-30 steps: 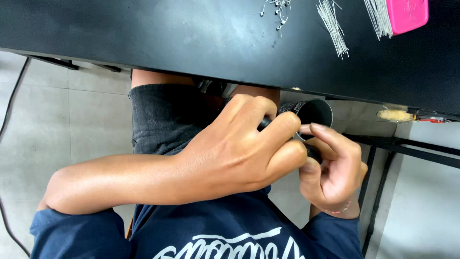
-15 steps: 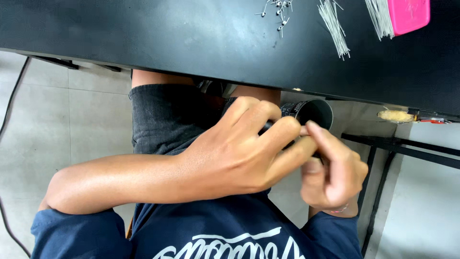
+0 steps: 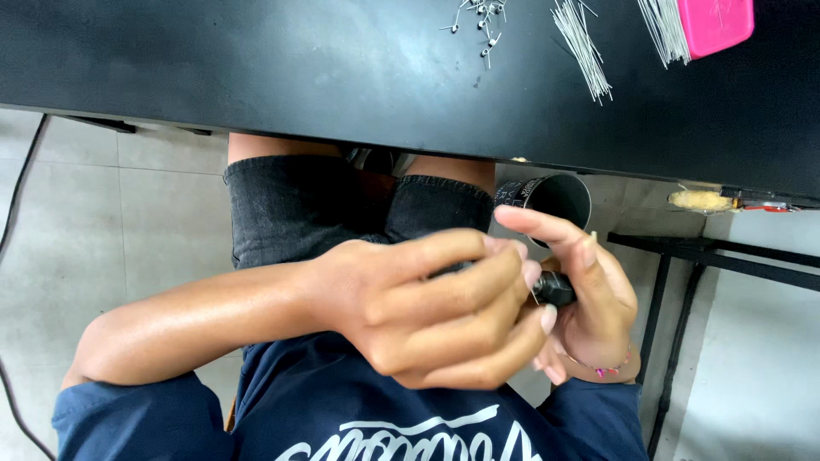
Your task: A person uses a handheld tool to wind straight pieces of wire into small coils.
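Head view looks down past the near edge of a black bench (image 3: pixel 256 77) onto the person's lap. Both hands meet below that edge, over dark shorts (image 3: pixel 299 209). The left hand (image 3: pixel 427 312) lies across the front, its fingers (image 3: pixel 478 290) curled narrow around a small black cylindrical part (image 3: pixel 555 288), only the end of which shows. The right hand (image 3: pixel 589 299) sits behind it, fingers bent close about the same part, forefinger stretched across the top. A black tube-shaped cup (image 3: pixel 555 201) stands just beyond the hands, close under the bench's near edge. On the bench, near its far edge, lie small metal pieces (image 3: pixel 478 21), two bundles of thin wire pins (image 3: pixel 585 47) and a pink box (image 3: pixel 716 24) at the far right corner
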